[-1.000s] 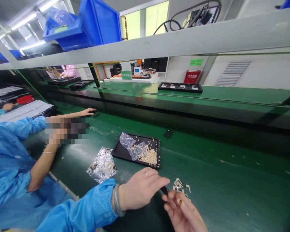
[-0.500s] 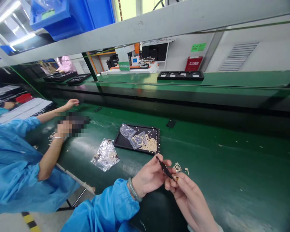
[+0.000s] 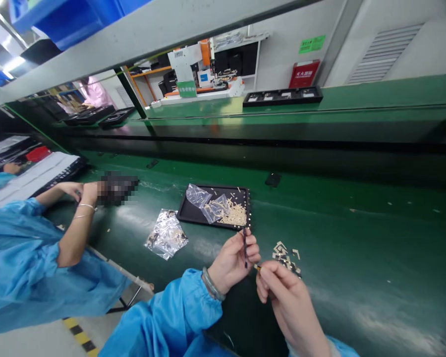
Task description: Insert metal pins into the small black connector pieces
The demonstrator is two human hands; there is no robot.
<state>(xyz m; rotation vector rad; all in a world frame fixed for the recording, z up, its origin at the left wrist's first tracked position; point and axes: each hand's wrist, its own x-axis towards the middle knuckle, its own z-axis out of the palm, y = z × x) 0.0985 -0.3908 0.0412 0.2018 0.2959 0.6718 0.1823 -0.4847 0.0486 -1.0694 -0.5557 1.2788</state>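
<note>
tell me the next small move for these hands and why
Probably bring the tweezers in the left hand down to the tiny gold piece pinched at the right hand's fingertips. The tweezer tip sits just beside that piece without touching it, and more such pieces lie in a loose pile on the green belt close by.

Left hand (image 3: 233,261) and right hand (image 3: 282,292) are raised close together, fingers pinched.

The person wears a loose bright blue smock with a gathered cuff on the left sleeve (image 3: 163,317), a pale green bangle (image 3: 212,284) at that wrist, both hands bare.
</note>
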